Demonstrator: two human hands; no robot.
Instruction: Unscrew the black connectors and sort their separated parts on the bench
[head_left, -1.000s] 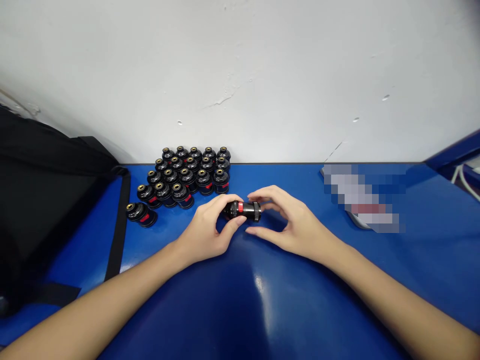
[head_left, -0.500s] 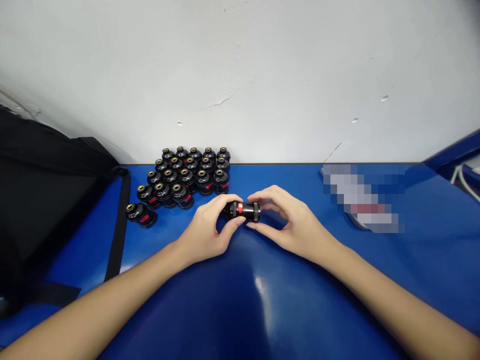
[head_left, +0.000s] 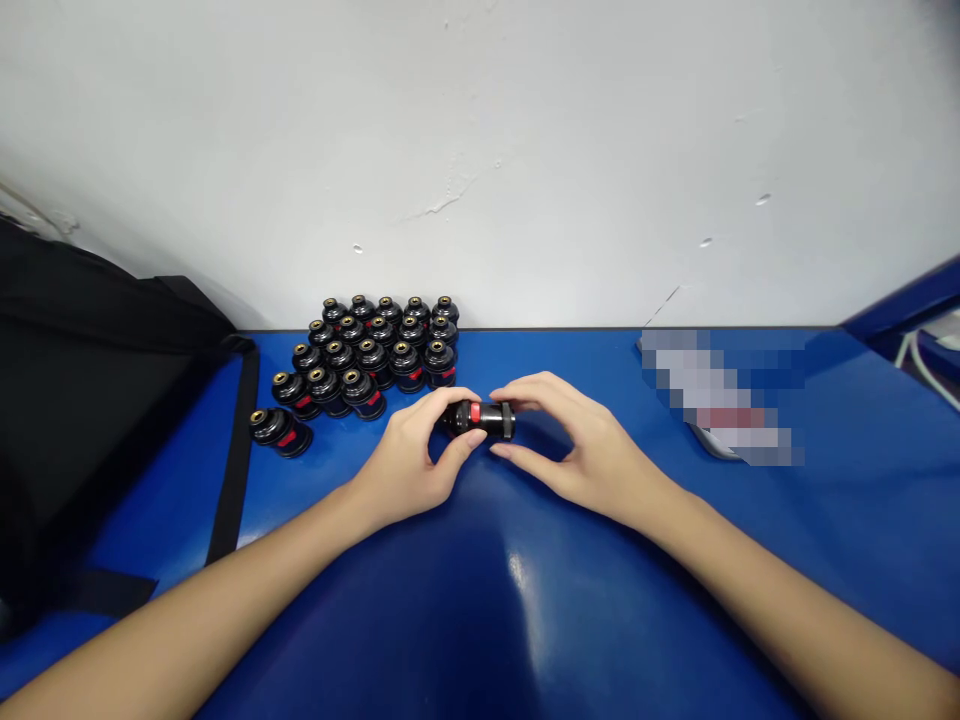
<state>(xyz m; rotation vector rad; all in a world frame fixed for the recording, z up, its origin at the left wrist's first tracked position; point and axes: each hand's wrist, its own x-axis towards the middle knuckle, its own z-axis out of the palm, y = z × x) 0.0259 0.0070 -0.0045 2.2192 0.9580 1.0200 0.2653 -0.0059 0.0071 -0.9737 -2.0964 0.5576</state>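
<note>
My left hand [head_left: 420,450] grips a black cylindrical part [head_left: 495,420] with a red patch, thumb in front and fingers behind. The part lies sideways, its ringed end pointing right; its left end is partly covered by my fingers. Around that right end, my right hand [head_left: 581,435] is curved with thumb and fingers apart; a small gap shows between thumb tip and part. Just left of my left hand, a similar black part [head_left: 281,432] with a brass-coloured hole stands at the front of a group of several more like it [head_left: 364,393].
The blue table [head_left: 600,600] meets a white wall [head_left: 525,150] at the back. A black bag [head_left: 90,370] with straps takes up the left side. At the right lies a pixelated flat object [head_left: 724,400]. White cables [head_left: 926,365] hang beyond the right edge.
The view has shifted very slightly. My right fingers have loosened a little around the part's end, and fewer of them show behind it. My left hand keeps its grip.
</note>
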